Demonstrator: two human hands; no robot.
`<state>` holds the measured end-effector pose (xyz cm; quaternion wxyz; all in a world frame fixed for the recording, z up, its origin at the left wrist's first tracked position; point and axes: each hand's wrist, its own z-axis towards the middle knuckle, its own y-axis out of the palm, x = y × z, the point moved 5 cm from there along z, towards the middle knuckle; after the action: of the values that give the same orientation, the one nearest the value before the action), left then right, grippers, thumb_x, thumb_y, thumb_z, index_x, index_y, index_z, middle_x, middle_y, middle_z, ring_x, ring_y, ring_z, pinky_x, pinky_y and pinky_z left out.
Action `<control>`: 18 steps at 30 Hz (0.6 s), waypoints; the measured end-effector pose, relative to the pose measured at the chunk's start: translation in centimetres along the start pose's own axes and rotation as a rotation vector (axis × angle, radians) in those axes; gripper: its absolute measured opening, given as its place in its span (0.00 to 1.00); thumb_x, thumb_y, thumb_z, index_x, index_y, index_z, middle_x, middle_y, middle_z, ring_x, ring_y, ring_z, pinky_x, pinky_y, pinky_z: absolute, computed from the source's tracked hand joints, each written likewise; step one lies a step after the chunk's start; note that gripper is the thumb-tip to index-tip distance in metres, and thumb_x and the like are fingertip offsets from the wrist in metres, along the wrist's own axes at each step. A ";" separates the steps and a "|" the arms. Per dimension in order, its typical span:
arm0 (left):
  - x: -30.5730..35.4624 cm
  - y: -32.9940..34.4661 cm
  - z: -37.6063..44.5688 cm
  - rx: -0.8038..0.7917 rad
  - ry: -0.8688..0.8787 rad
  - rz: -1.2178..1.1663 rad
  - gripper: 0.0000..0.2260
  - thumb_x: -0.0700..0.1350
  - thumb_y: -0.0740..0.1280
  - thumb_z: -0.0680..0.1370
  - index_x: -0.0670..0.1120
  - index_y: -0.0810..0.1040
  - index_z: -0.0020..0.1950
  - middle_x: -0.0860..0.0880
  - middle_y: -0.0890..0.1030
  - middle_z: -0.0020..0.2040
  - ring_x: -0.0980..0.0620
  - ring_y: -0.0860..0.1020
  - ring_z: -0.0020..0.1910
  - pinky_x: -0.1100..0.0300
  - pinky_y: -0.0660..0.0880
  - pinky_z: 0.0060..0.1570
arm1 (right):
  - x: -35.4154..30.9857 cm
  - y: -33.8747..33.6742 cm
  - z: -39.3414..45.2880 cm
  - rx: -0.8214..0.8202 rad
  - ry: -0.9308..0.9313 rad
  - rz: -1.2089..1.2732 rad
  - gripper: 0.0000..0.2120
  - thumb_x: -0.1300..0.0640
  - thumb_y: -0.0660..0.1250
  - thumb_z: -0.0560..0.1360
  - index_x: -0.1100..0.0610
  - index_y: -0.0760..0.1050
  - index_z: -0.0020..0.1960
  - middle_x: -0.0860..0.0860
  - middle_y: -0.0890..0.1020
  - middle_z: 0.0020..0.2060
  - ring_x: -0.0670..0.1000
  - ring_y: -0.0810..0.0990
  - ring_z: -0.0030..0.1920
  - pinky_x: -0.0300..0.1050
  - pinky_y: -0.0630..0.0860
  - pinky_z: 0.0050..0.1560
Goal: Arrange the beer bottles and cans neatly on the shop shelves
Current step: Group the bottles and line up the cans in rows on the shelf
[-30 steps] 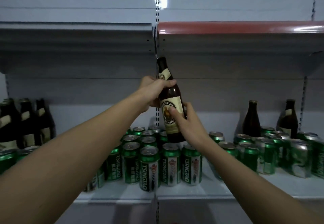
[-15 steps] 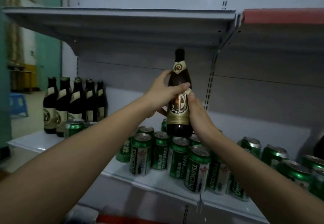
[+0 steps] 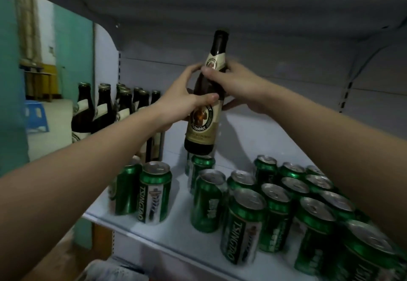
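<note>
A dark brown beer bottle (image 3: 203, 124) with a cream label hangs above the white shelf (image 3: 176, 234), slightly tilted, its base just over a green can. My left hand (image 3: 182, 100) grips its body from the left, thumb across the label. My right hand (image 3: 235, 85) holds its shoulder and neck from the right. Several green Tsingtao cans (image 3: 244, 225) stand on the shelf below and to the right, and two more cans (image 3: 154, 192) stand at the left front. A row of like bottles (image 3: 103, 109) stands at the shelf's left end.
The shelf above (image 3: 220, 5) hangs low over the bottle's cap. A bare strip of shelf lies behind the cans, right of the bottle row. Left of the shelving are a teal wall (image 3: 11, 82) and a blue stool (image 3: 36, 115).
The view has swung left and closer to the shelf. The bottle has moved left toward the bottle row. My right hand has shifted up from the label to the bottle's shoulder.
</note>
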<state>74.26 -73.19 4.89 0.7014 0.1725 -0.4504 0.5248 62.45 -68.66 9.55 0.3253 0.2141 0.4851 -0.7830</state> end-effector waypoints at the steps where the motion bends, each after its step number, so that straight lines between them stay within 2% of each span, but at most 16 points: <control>1: -0.8 -0.7 0.5 0.002 -0.004 -0.004 0.32 0.43 0.72 0.76 0.59 0.60 0.74 0.49 0.83 0.49 0.56 0.84 0.42 0.64 0.78 0.32 | 0.1 0.8 0.9 0.000 0.011 0.006 0.05 0.46 0.63 0.81 0.46 0.72 0.49 0.49 0.83 0.48 0.50 0.84 0.48 0.54 0.82 0.51; 4: -3.0 -2.6 1.6 -0.003 -0.037 -0.003 0.31 0.41 0.73 0.75 0.57 0.61 0.72 0.45 0.84 0.49 0.52 0.85 0.43 0.60 0.79 0.36 | 0.9 2.9 3.2 0.013 0.038 0.065 0.06 0.47 0.66 0.79 0.48 0.72 0.52 0.49 0.83 0.49 0.51 0.84 0.50 0.57 0.82 0.52; 7: -4.9 -4.3 2.4 0.001 -0.086 0.011 0.28 0.40 0.73 0.75 0.53 0.61 0.68 0.44 0.83 0.49 0.53 0.84 0.42 0.63 0.78 0.34 | 1.6 4.8 5.0 0.038 0.071 0.120 0.17 0.47 0.68 0.78 0.52 0.71 0.62 0.49 0.82 0.52 0.52 0.83 0.52 0.58 0.82 0.53; 10: -6.7 -5.5 3.4 0.000 -0.103 0.074 0.25 0.41 0.72 0.75 0.50 0.65 0.68 0.45 0.82 0.52 0.50 0.83 0.49 0.56 0.81 0.47 | 2.8 6.8 6.6 0.067 0.120 0.157 0.22 0.48 0.70 0.77 0.54 0.69 0.66 0.50 0.80 0.56 0.53 0.82 0.54 0.58 0.82 0.52; 13: -8.0 -6.1 3.6 -0.039 -0.100 0.180 0.16 0.43 0.69 0.77 0.48 0.74 0.65 0.47 0.82 0.55 0.50 0.81 0.54 0.53 0.78 0.58 | 4.6 9.2 8.0 0.097 0.175 0.172 0.20 0.49 0.71 0.76 0.54 0.71 0.65 0.48 0.80 0.52 0.51 0.81 0.52 0.55 0.82 0.49; 15: -9.1 -6.3 3.4 -0.106 -0.135 0.214 0.11 0.43 0.68 0.76 0.50 0.78 0.58 0.48 0.83 0.53 0.51 0.81 0.53 0.58 0.78 0.55 | 5.6 10.9 8.6 0.115 0.181 0.144 0.19 0.52 0.72 0.76 0.55 0.72 0.63 0.45 0.78 0.46 0.46 0.80 0.45 0.44 0.80 0.42; 17: -10.2 -6.7 3.0 -0.144 -0.208 0.162 0.07 0.41 0.66 0.78 0.52 0.77 0.53 0.50 0.82 0.49 0.56 0.80 0.47 0.68 0.76 0.41 | 6.5 12.2 9.3 0.128 0.160 0.074 0.19 0.53 0.73 0.75 0.57 0.74 0.62 0.45 0.78 0.43 0.43 0.77 0.41 0.36 0.74 0.36; 18: -10.9 -6.9 2.9 -0.157 -0.247 0.119 0.07 0.40 0.65 0.79 0.52 0.77 0.52 0.52 0.82 0.48 0.58 0.79 0.46 0.69 0.74 0.38 | 7.0 12.7 9.7 0.132 0.165 0.052 0.18 0.53 0.73 0.75 0.57 0.74 0.61 0.45 0.78 0.42 0.43 0.77 0.40 0.35 0.72 0.35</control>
<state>78.59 -84.28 -0.85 0.6197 0.1532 -0.5824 0.5033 66.48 -83.48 1.35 0.2895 0.3114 0.4518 -0.7843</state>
